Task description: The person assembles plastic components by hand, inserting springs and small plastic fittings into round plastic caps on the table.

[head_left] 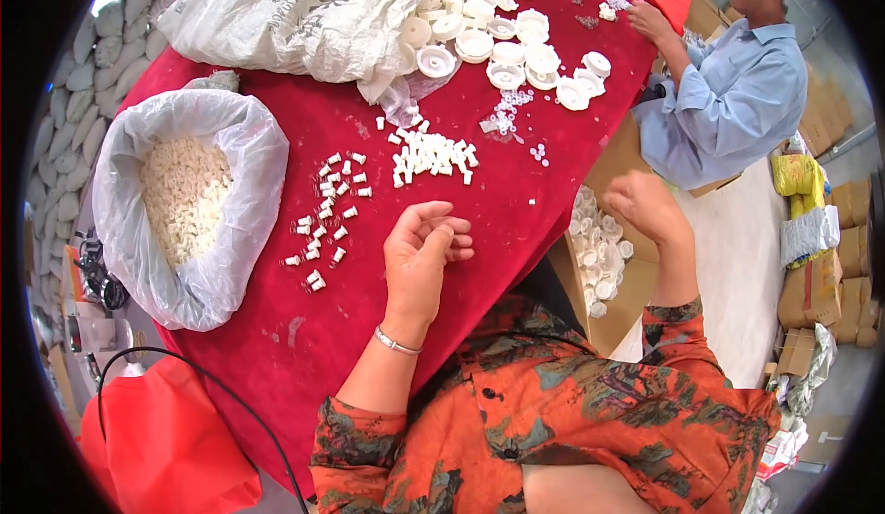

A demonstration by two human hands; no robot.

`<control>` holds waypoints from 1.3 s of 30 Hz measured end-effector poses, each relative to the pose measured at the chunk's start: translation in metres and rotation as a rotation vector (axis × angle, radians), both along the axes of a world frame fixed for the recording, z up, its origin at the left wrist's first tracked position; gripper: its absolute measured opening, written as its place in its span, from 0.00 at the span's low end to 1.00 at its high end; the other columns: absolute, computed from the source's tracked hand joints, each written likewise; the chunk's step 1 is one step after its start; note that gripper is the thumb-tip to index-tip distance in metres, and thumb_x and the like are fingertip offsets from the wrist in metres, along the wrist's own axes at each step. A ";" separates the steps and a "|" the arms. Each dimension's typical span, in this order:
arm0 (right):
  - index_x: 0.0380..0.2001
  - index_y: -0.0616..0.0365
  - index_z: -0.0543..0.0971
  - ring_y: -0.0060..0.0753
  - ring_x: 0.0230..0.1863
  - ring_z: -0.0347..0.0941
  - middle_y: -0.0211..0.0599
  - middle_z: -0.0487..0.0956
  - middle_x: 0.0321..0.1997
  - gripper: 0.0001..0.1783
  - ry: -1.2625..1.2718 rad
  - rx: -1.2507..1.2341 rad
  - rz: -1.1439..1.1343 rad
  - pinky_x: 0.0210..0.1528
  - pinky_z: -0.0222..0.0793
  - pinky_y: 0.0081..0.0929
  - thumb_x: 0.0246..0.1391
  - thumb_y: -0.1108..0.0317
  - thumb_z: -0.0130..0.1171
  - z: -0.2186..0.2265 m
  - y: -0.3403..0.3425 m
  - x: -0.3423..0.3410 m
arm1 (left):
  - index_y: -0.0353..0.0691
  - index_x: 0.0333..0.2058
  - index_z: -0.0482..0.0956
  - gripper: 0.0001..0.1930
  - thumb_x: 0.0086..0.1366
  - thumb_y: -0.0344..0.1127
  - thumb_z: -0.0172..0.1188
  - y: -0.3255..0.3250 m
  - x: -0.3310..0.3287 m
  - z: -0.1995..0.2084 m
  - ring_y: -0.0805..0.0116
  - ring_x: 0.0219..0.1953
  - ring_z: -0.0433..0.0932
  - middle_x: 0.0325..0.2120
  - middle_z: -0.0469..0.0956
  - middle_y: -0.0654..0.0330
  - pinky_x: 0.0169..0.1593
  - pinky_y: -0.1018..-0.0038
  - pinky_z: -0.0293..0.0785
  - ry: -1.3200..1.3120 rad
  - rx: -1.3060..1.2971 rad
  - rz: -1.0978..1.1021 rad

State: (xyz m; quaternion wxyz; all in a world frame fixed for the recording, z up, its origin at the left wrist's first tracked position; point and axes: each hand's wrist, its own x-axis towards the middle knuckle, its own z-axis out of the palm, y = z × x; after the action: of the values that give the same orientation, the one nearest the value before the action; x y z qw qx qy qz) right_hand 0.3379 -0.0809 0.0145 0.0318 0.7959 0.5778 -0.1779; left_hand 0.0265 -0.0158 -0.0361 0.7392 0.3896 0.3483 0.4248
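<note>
My left hand (426,254) is over the red-covered table, its fingers curled and the thumb laid against them. Whatever it may hold is hidden. Just beyond it sits a pile of small white plastic cylinders (433,156). To its left, several similar white pieces with thin metal springs (324,208) lie scattered. My right hand (645,204) hangs over a cardboard box (619,325), fingers bent loosely downward, with nothing visible in them. Inside that box are many translucent white round parts (597,247). Tiny clear rings (507,113) lie farther back on the cloth.
A plastic-lined container (263,159) of small off-white pieces stands at the left. White round plastic parts (507,53) spill from a woven sack (295,25) at the back. A co-worker in a blue shirt (728,113) works at the far right. A red bag (175,440) and black cable (230,394) are at lower left.
</note>
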 end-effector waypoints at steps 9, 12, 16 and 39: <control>0.31 0.59 0.80 0.48 0.37 0.76 0.44 0.78 0.33 0.09 0.032 0.869 0.439 0.40 0.72 0.40 0.52 0.64 0.59 -0.021 0.202 -0.104 | 0.33 0.45 0.72 0.11 0.65 0.24 0.49 -0.001 -0.003 0.005 0.71 0.32 0.78 0.34 0.79 0.54 0.36 0.75 0.78 0.052 0.017 0.000; 0.31 0.58 0.81 0.46 0.38 0.76 0.43 0.78 0.33 0.09 -0.160 0.800 0.412 0.43 0.70 0.40 0.51 0.64 0.60 -0.043 0.247 -0.099 | 0.33 0.45 0.72 0.11 0.65 0.24 0.49 0.004 -0.003 0.008 0.71 0.32 0.78 0.34 0.79 0.54 0.36 0.75 0.78 0.033 0.043 0.043; 0.26 0.59 0.79 0.45 0.37 0.77 0.43 0.78 0.33 0.07 -0.162 0.913 0.468 0.41 0.67 0.45 0.49 0.67 0.56 -0.039 0.243 -0.109 | 0.33 0.45 0.72 0.10 0.66 0.24 0.49 0.009 -0.015 0.009 0.74 0.31 0.78 0.34 0.80 0.56 0.35 0.77 0.79 0.052 0.064 0.102; 0.21 0.57 0.77 0.44 0.33 0.75 0.38 0.75 0.27 0.07 0.036 0.765 0.765 0.37 0.70 0.41 0.47 0.66 0.61 -0.049 0.195 -0.209 | 0.28 0.49 0.71 0.16 0.63 0.26 0.55 0.024 -0.084 0.018 0.70 0.30 0.81 0.36 0.79 0.56 0.26 0.79 0.81 0.109 0.057 0.516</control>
State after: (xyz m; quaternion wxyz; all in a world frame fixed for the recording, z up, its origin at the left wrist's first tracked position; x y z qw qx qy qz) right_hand 0.1286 0.1139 -0.0341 -0.2075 0.4803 0.8504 0.0557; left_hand -0.0576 0.0081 -0.0179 0.5754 0.3311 0.4632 0.5872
